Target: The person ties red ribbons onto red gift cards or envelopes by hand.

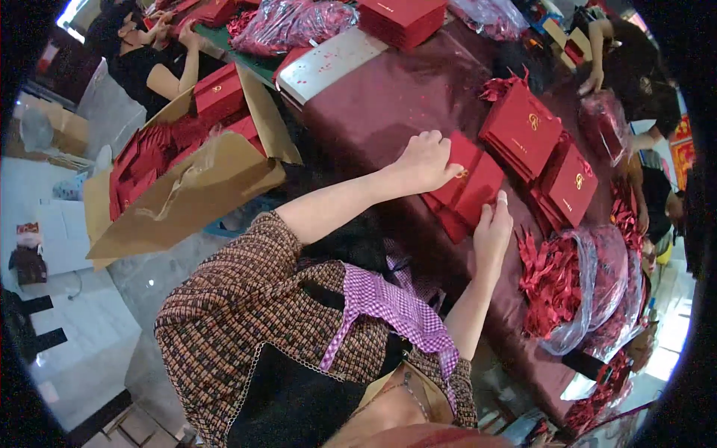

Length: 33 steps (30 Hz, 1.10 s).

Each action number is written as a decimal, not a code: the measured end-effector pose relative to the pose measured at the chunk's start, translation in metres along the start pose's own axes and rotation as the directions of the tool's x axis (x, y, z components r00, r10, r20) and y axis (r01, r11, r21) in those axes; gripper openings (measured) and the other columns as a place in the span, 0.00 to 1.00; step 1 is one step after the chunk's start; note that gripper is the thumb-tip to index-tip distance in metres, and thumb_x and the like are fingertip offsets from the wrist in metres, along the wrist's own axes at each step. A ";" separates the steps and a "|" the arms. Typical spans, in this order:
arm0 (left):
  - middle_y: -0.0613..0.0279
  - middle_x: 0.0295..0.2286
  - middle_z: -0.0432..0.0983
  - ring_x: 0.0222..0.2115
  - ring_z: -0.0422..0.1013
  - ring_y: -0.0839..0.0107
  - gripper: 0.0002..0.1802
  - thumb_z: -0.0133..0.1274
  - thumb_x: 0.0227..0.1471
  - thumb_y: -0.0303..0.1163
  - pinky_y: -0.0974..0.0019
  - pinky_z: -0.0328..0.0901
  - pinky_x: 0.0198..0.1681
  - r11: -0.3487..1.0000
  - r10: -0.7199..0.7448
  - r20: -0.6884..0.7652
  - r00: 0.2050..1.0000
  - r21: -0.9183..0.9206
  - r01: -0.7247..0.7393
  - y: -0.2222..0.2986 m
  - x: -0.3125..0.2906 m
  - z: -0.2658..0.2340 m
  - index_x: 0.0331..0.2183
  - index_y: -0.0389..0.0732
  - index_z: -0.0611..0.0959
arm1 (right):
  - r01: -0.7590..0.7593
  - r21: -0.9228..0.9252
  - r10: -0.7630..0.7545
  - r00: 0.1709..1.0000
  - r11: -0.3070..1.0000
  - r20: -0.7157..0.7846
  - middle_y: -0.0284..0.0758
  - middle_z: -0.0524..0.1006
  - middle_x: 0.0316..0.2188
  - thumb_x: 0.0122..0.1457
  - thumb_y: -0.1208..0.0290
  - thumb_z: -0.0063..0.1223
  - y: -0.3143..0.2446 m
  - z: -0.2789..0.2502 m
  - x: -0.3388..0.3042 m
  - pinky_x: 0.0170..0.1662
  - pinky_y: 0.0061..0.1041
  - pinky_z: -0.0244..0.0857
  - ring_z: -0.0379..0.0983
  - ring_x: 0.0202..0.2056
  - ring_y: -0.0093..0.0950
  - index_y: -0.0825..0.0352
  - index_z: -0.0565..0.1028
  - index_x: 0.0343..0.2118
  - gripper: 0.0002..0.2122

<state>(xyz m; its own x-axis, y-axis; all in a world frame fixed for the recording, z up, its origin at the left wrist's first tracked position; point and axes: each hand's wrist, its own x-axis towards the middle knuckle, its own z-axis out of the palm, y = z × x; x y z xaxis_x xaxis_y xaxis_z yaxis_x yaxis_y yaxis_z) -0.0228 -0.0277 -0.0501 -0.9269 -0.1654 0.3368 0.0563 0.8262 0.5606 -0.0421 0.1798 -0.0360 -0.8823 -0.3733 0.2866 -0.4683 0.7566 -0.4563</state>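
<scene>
A flat red paper bag (484, 179) with gold print lies in front of me, on top of other red bags (452, 224) at the table's near edge. My left hand (427, 163) is over its left side, fingers curled in and thumb stretched toward the bag; what those fingers hold is hidden. At the bag's right edge, my right hand (494, 228) closes on it between thumb and fingers. Something pale is wrapped round one fingertip. Just beyond, two stacks of similar bags, one farther (523, 131) and one nearer (571, 187), rest side by side.
Red ribbons (549, 284) spill from a clear plastic bag (601, 276) at the right. An open carton (194, 187) of red bags stands at left. The table has a dark red cover (358, 112); another bag stack (403, 22) sits at its far end. Other people work at both sides.
</scene>
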 end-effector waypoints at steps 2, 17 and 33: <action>0.44 0.34 0.71 0.39 0.68 0.49 0.24 0.56 0.47 0.45 0.50 0.64 0.41 0.999 -0.033 0.052 0.998 -0.022 0.034 0.004 0.001 0.003 0.33 0.29 0.76 | -0.046 0.021 0.045 0.998 0.999 0.052 0.52 0.71 0.46 0.58 0.75 0.47 -0.001 0.002 -0.003 0.49 0.41 0.59 0.65 0.46 0.49 0.76 0.65 0.52 0.20; 0.51 0.40 0.76 0.39 0.73 0.68 0.21 0.53 0.50 0.27 0.68 0.66 0.43 0.476 -0.320 0.261 0.911 -0.787 0.393 0.009 -0.003 -0.011 0.47 0.29 0.75 | -0.178 0.438 0.246 0.964 0.881 -0.103 0.42 0.70 0.50 0.53 0.81 0.53 -0.002 0.009 -0.041 0.46 0.24 0.64 0.67 0.43 0.32 0.72 0.66 0.54 0.23; 0.55 0.27 0.71 0.26 0.70 0.67 0.17 0.58 0.46 0.25 0.68 0.66 0.31 0.936 0.003 -0.058 0.998 -0.351 -0.023 0.021 -0.007 -0.023 0.41 0.32 0.78 | -0.116 0.953 0.427 0.904 0.281 -0.016 0.40 0.71 0.48 0.52 0.87 0.47 -0.010 -0.009 -0.043 0.52 0.23 0.61 0.69 0.47 0.26 0.77 0.59 0.57 0.27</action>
<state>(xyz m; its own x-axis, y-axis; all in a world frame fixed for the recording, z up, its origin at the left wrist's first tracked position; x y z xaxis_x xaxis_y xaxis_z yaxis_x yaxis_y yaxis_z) -0.0063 -0.0219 -0.0234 -0.9038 -0.1937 0.3817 0.2045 0.5879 0.7827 0.0003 0.1933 -0.0361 -0.9970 -0.0054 0.0774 -0.0735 -0.2558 -0.9639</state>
